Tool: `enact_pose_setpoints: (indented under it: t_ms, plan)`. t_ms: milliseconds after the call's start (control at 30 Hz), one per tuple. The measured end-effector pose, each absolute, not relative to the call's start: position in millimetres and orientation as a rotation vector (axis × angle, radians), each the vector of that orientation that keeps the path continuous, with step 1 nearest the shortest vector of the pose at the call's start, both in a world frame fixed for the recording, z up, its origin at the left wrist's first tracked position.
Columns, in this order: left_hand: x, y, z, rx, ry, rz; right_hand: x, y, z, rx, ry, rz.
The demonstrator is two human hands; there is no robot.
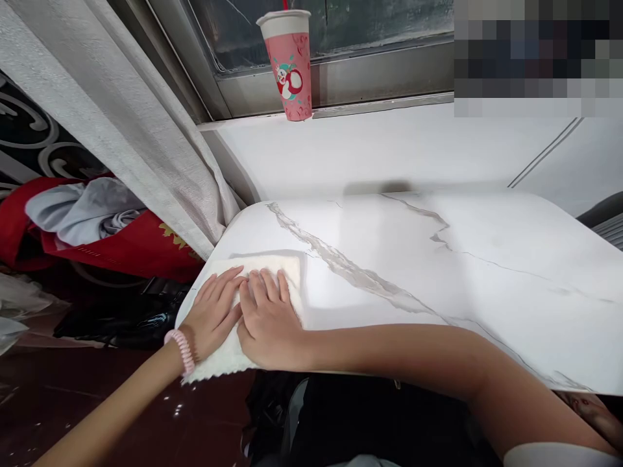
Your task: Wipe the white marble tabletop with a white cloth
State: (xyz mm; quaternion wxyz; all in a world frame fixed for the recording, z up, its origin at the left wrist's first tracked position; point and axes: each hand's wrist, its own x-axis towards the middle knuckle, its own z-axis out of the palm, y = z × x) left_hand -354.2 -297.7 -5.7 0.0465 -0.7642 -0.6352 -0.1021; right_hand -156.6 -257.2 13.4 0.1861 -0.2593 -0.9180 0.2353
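Note:
A cream-white cloth (221,363) with a scalloped edge lies flat at the left end of the white marble-patterned table (389,259). Its near corner hangs slightly past the table's front edge. My left hand (214,314) rests flat on the cloth, fingers stretched out, a pink coil band on the wrist. Beside it, close enough to touch, my right hand (270,318) also presses palm-down on the cloth with its fingers spread a little. Neither hand grips anything.
A pink paper cup (294,74) with a red straw stands on the window ledge behind the table. To the left hangs a pale curtain (131,97). Past it sits a red bag (111,253) with light fabric inside. A blurred patch covers the upper right.

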Motion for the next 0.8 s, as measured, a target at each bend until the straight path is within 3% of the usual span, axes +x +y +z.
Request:
enact_pose_setpoints:
  t_ms: [333, 800]
  plan:
    - [-405.0, -152.4, -8.2, -2.318, -1.95, -0.361, -224.7, -137.0, -2.5, -0.915, -2.485, 0.392]
    - [-407.4, -27.7, -5.8, -2.223, -2.061, -0.307, -243.0, -13.8, -6.0, -0.998, -2.377, 0.411]
